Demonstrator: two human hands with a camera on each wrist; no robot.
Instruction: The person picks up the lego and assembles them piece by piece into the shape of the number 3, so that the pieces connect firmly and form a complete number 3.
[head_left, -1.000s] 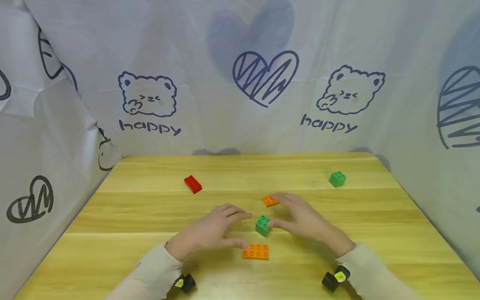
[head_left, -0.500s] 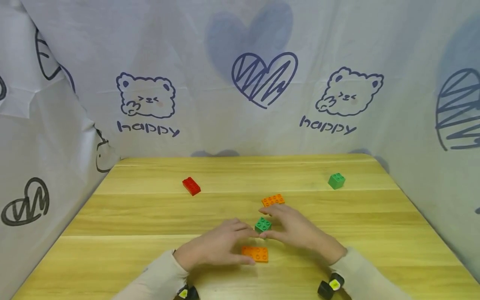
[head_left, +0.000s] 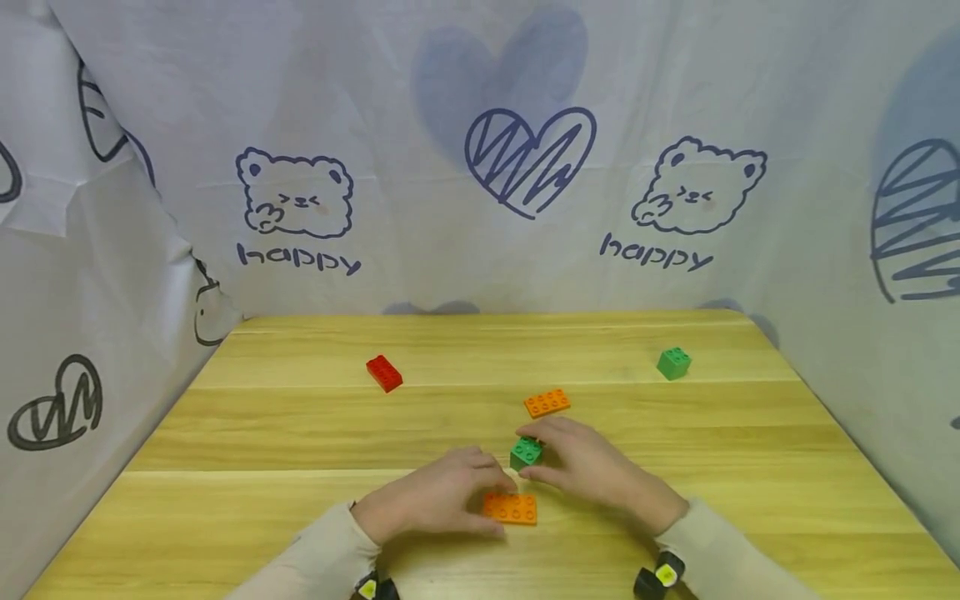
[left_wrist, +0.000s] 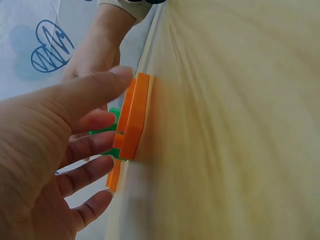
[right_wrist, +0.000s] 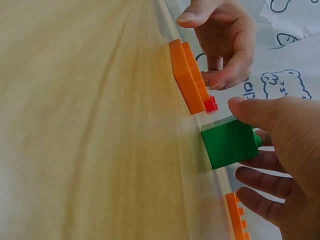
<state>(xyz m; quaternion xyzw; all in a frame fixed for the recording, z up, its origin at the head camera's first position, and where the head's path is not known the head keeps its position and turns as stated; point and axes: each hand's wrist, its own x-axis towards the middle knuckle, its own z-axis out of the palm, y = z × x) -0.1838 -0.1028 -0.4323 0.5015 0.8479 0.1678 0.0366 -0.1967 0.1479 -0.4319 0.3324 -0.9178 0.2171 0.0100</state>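
Observation:
My left hand (head_left: 442,492) hovers around the nearer orange brick (head_left: 512,509), thumb on its near side and fingers over its far side. In the left wrist view the thumb (left_wrist: 102,90) and fingers are spread apart, right at that brick (left_wrist: 135,117). The right hand (head_left: 600,467) reaches round a green two-by-two brick (head_left: 525,452) from the right, its fingers loosely bent. In the right wrist view the green brick (right_wrist: 230,143) sits on the table, the thumb tip (right_wrist: 240,105) close to its edge and the other fingers behind it.
Beyond the right hand lies another orange brick (head_left: 547,402), studs up. A red brick (head_left: 384,373) is at the back left and a second green brick (head_left: 674,363) at the back right. White printed cloth (head_left: 420,267) surrounds the wooden table (head_left: 262,433).
The left hand has come nearer and slightly right, to the near orange brick. The right hand has drawn back from the far orange brick, now fully visible, and closed in round the green brick.

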